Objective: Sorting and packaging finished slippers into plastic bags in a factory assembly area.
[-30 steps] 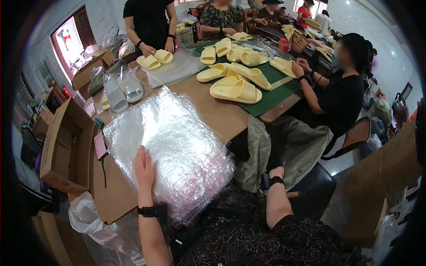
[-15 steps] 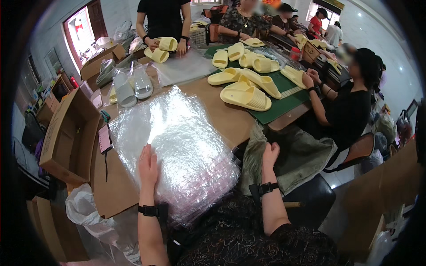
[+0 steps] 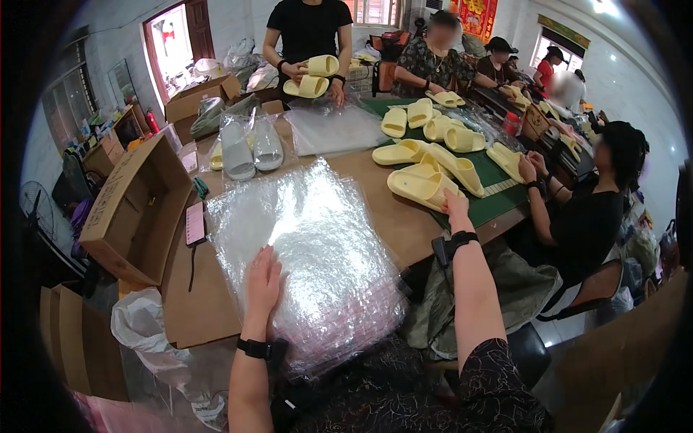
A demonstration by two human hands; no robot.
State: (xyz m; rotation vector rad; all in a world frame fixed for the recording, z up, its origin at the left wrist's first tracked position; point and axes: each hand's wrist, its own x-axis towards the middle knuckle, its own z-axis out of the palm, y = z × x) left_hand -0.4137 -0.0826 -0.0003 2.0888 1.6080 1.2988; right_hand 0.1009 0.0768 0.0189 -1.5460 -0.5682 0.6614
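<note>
**Hand Positions at the Desk: Clear Bags and Yellow Slippers**

The left hand (image 3: 263, 281) lies on the left side of the stack of clear bags (image 3: 317, 245), near the left end of the desk (image 3: 375, 198). Its grip is wide and flat, with the fingers extended close together. The stack covers the middle of the near edge, and pink marks show along its lower part.

The right hand (image 3: 456, 208) is extended over the near edge, toward the right end. Its fingertips are at the strap end of the nearest yellow slipper (image 3: 415, 187). The grip is narrow; whether it closes on the slipper cannot be told. This slipper lies at the near side of the slipper group, partly over the green mat (image 3: 485, 209). Each wrist carries a black band.

At the left edge, an open cardboard box (image 3: 119, 216) stands tilted, with a pink-faced device (image 3: 195, 225) to its right. Grey slippers (image 3: 238, 153) in clear bags occupy the far left corner. At the far edge, a co-worker (image 3: 310, 36) holds a pair of yellow slippers (image 3: 307, 88). At the right edge, a seated co-worker (image 3: 592, 195) has both hands at another yellow slipper (image 3: 505, 160)
</note>
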